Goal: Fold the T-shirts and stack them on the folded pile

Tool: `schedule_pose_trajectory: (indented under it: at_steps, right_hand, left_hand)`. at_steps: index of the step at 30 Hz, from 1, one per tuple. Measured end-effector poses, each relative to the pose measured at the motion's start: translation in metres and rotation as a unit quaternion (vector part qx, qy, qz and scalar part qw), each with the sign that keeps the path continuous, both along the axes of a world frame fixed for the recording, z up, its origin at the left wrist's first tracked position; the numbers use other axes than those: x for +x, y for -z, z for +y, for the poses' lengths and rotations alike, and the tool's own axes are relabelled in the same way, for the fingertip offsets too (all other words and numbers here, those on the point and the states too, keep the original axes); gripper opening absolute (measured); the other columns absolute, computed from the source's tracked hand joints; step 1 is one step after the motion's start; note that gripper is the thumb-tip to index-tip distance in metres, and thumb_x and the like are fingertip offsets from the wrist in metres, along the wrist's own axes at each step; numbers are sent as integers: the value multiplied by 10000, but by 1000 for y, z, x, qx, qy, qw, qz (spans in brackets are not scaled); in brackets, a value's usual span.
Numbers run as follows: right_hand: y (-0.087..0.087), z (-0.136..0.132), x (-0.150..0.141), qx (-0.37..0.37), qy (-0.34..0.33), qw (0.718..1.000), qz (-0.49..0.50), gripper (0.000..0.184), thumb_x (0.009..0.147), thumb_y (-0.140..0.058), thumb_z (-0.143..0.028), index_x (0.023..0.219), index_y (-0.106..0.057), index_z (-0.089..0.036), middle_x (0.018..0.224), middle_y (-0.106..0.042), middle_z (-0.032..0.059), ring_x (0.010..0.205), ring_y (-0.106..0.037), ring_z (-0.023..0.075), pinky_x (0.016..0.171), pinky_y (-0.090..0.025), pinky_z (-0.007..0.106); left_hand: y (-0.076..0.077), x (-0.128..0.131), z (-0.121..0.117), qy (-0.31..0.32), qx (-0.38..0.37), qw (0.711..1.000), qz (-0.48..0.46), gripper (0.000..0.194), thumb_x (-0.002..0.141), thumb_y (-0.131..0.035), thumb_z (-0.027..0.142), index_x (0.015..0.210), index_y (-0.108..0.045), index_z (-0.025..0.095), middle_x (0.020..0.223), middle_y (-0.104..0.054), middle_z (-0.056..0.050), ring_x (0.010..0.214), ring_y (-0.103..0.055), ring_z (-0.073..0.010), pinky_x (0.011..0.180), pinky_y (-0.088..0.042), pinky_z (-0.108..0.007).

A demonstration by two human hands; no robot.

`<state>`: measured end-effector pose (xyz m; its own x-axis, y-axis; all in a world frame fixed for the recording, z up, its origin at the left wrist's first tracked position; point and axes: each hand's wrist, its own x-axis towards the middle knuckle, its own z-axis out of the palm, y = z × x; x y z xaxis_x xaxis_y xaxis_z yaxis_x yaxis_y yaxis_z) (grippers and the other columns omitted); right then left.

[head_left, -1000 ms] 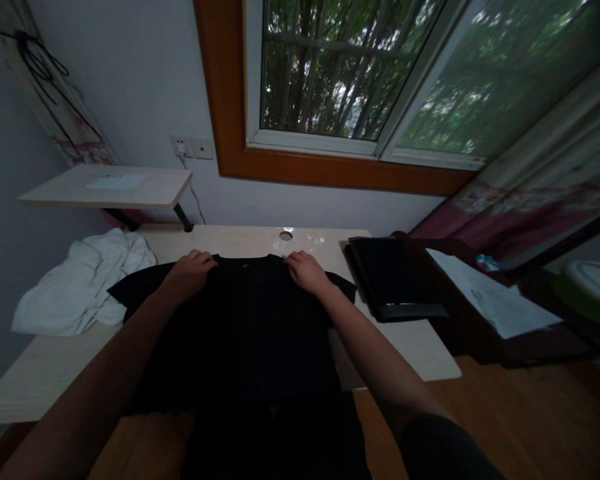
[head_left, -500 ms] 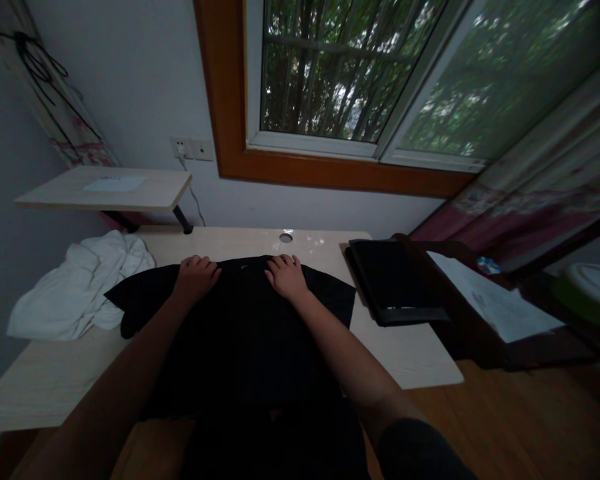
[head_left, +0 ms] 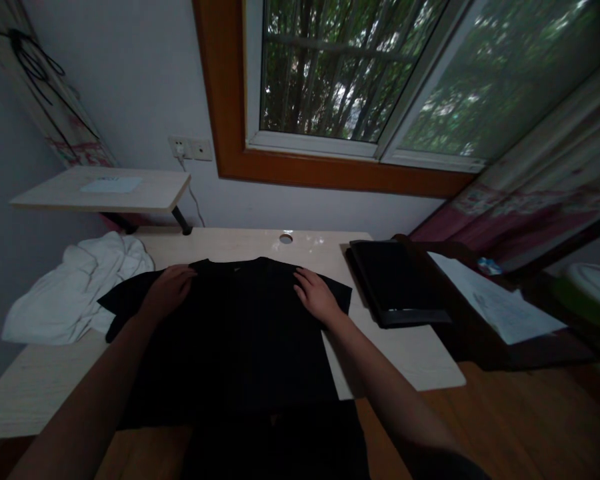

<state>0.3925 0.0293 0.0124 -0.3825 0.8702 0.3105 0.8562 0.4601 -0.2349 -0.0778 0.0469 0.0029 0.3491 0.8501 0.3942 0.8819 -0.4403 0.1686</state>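
Note:
A black T-shirt [head_left: 250,333] lies spread across the desk, its neckline at the far side and its lower part reaching the near edge. My left hand [head_left: 170,290] rests on the shirt by the left shoulder, fingers extended and lying on the cloth. On the opposite shoulder, my right hand [head_left: 317,297] lies with its fingers apart on the fabric. Both sleeves stick out past my hands. The dark cloth shows few folds in the dim light.
A crumpled white cloth [head_left: 80,287] lies at the left, below a small raised shelf [head_left: 150,187]. Right of the shirt is a flat black object [head_left: 393,280], with a paper sheet [head_left: 495,300] beyond it. The pale desk [head_left: 400,360] ends at a rounded corner.
My hands have moved apart along the shirt's upper edge, the left one leftward and the right one rightward. The neckline now shows between them, and the shirt's top lies flatter.

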Motion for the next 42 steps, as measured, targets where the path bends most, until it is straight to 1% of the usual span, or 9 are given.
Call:
schedule_pose_trajectory:
  at_steps: [4, 7, 12, 18, 27, 31, 36, 39, 42]
  right_hand:
    - [10, -7, 37, -21, 21, 999, -43, 524, 1059, -395, -440, 1521, -489, -213, 1613, -433, 81, 1502, -378, 279, 1238, -330, 512]
    - [12, -2, 51, -37, 21, 997, -62, 547, 1063, -364, -451, 1562, -424, -234, 1640, -389, 59, 1526, -335, 261, 1245, -307, 517]
    - [9, 17, 55, -61, 43, 994, -82, 563, 1060, -344, -462, 1587, -376, -266, 1670, -324, 33, 1569, -222, 274, 1256, -235, 572]
    - [3, 38, 59, -88, 50, 990, -103, 568, 1060, -322, -490, 1586, -382, -285, 1693, -263, 11, 1583, -168, 271, 1269, -189, 570]
    - [9, 50, 76, -118, 85, 983, -114, 628, 1048, -258, -581, 1606, -338, -305, 1714, -177, -4, 1595, -91, 276, 1278, -138, 572]
    - [9, 51, 82, -119, 90, 982, -118, 646, 1049, -238, -587, 1616, -315, -287, 1720, -148, -3, 1596, -79, 277, 1279, -124, 570]
    - [10, 53, 84, -115, 90, 982, -117, 652, 1044, -241, -598, 1618, -308, -296, 1719, -154, -6, 1595, -88, 277, 1279, -127, 569]
    - [11, 54, 86, -109, 91, 983, -118, 651, 1043, -241, -597, 1618, -308, -300, 1718, -167, -7, 1594, -102, 280, 1278, -132, 571]
    - [10, 55, 88, -108, 91, 983, -118, 644, 1042, -245, -590, 1614, -320, -303, 1716, -178, -6, 1592, -114, 284, 1277, -144, 569]
  left_hand:
    - [7, -10, -6, 6, -18, 1000, 18, 464, 1006, -392, 397, 1359, -620, 201, 1448, -606, -117, 1346, -554, -271, 1188, -410, -480]
    - [10, -9, -3, 3, -27, 999, 36, 513, 1013, -375, 431, 1419, -569, 184, 1512, -554, -122, 1420, -492, -274, 1219, -365, -492]
    - [13, -6, 7, -16, -45, 996, 79, 562, 1024, -342, 441, 1484, -494, 157, 1581, -474, -145, 1488, -404, -284, 1226, -323, -528]
    - [11, 1, 19, -22, -67, 993, 97, 584, 1034, -310, 438, 1540, -423, 167, 1646, -375, -125, 1537, -313, -292, 1232, -282, -547]
    - [4, 20, 36, -31, -74, 988, 130, 621, 1042, -266, 450, 1578, -356, 151, 1673, -302, -146, 1563, -237, -312, 1228, -237, -602]
    - [-4, 29, 34, -40, -74, 987, 140, 603, 1044, -266, 429, 1574, -362, 158, 1670, -309, -145, 1557, -255, -319, 1221, -218, -634]
    - [-13, 51, 23, -64, 2, 989, 133, 518, 1007, -320, 262, 1460, -521, 109, 1634, -376, -179, 1536, -306, -325, 1241, -202, -604]
    - [-9, 68, 14, -67, -12, 989, 129, 482, 975, -353, 216, 1357, -613, 77, 1520, -530, -203, 1475, -415, -333, 1221, -289, -546]
    - [-1, 81, 3, -85, -33, 990, 104, 508, 998, -344, 285, 1391, -582, 67, 1521, -529, -204, 1451, -448, -336, 1192, -348, -528]
